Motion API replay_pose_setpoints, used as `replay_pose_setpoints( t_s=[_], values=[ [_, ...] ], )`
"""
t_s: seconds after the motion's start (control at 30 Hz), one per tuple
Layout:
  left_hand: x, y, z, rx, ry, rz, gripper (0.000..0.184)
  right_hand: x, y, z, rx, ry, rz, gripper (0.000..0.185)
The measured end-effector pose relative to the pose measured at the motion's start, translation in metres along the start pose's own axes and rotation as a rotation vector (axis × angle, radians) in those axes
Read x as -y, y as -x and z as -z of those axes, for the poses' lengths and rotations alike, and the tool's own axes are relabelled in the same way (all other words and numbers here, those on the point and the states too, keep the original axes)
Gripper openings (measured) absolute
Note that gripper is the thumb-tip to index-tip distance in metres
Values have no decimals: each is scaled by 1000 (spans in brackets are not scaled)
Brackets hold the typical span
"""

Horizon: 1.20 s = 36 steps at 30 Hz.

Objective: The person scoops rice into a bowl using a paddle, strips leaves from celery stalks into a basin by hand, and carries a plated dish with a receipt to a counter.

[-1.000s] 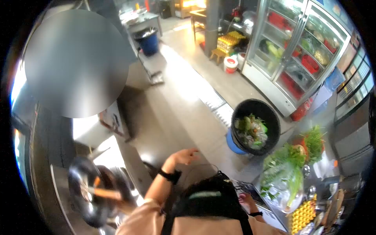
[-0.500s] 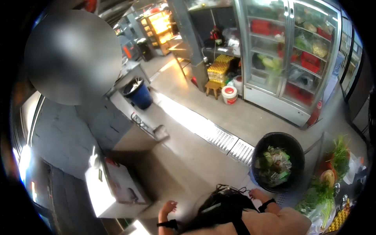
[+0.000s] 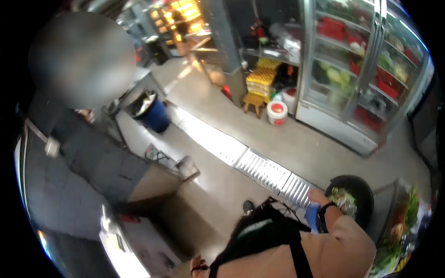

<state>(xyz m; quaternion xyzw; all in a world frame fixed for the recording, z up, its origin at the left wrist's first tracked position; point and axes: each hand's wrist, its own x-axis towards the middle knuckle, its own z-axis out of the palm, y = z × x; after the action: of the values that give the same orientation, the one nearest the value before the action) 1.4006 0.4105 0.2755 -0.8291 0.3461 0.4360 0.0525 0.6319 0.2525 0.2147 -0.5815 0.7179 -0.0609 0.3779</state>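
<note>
My right hand (image 3: 319,197) is held out at the left side of a black bin (image 3: 368,194) filled with vegetable scraps. Its fingers are loosely bent and nothing shows in them; I cannot tell whether they touch the rim. Low at the bottom edge hangs my left hand (image 3: 198,263), loosely open and holding nothing, to the right of a white cabinet (image 3: 153,245). Dark bands circle both wrists. A black apron (image 3: 264,236) covers my front, and one dark shoe (image 3: 249,206) shows beyond it.
A metal floor drain (image 3: 264,169) runs diagonally ahead. Glass-door fridges (image 3: 340,88) stand at the right, with a white bucket (image 3: 277,112) and a small wooden stool (image 3: 254,104) beside them. A blue bin (image 3: 155,116) is at the left. Leafy greens (image 3: 389,257) lie lower right.
The view has turned and moved forward. My right hand has risen and reached forward beside the black bin. My left hand has dropped toward the bottom edge, and a shoe has come into view.
</note>
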Motion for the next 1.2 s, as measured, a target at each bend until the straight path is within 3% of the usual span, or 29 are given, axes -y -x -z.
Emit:
replay_pose_setpoints(
  t_s=[0.03,0.1,0.13,0.2,0.23,0.3,0.37,0.5,0.53,0.6,0.67,0.7,0.77,0.8,0.83,0.87,0.9,0.97,1.07,1.13,1.2],
  values=[
    [-24,-30,23,18,-566,-174,20,4,11,-9,14,-14,-48,29],
    [-90,-86,70,95,-834,-288,21,-9,6,-10,-40,347,193,25],
    [-132,-113,92,26,-703,-307,21,-2,-29,0,-113,523,342,26],
    [-224,-181,129,-42,249,-218,20,21,-53,14,98,588,484,21],
    [-278,-212,149,-56,475,-268,20,30,-64,12,152,322,307,19],
    [-391,-261,173,-13,565,-455,22,42,-78,3,162,-486,-226,15],
    [-510,-286,184,73,549,-572,23,43,-103,-2,122,-752,-321,12],
    [-683,-322,157,178,331,-614,29,54,-168,29,193,-835,-534,5],
    [-726,-307,150,154,152,-542,33,-10,-205,-6,353,-1246,-673,24],
    [-777,-340,125,167,70,-582,38,-83,-259,-38,351,-1298,-659,19],
    [-828,-344,110,237,52,-493,40,-36,-281,52,243,-1156,-654,17],
    [-857,-340,106,269,15,-423,41,-63,-315,56,201,-1026,-833,20],
    [-918,-329,106,282,-88,-378,40,-77,-358,100,-78,-502,-432,23],
    [-948,-346,111,317,-145,-422,39,-83,-379,127,-40,-833,-367,17],
    [-974,-370,113,360,-192,-463,39,-67,-393,162,-198,-977,-426,15],
    [-1001,-382,113,299,-233,-530,37,-50,-397,193,-353,-1101,-496,14],
    [-1035,-391,109,246,-267,-602,35,-36,-402,215,-336,-1104,-512,14],
    [-1114,-376,112,384,-122,-618,32,-17,-421,261,-469,-1309,-484,16],
    [-1218,-383,88,379,-52,-618,29,-15,-444,277,-508,-1312,-569,14],
    [-1271,-432,64,592,-63,-730,27,-18,-446,260,-509,-1295,-634,14],
    [-1329,-440,54,655,-140,-653,27,-5,-448,249,-457,-1327,-787,16]
  ],
)
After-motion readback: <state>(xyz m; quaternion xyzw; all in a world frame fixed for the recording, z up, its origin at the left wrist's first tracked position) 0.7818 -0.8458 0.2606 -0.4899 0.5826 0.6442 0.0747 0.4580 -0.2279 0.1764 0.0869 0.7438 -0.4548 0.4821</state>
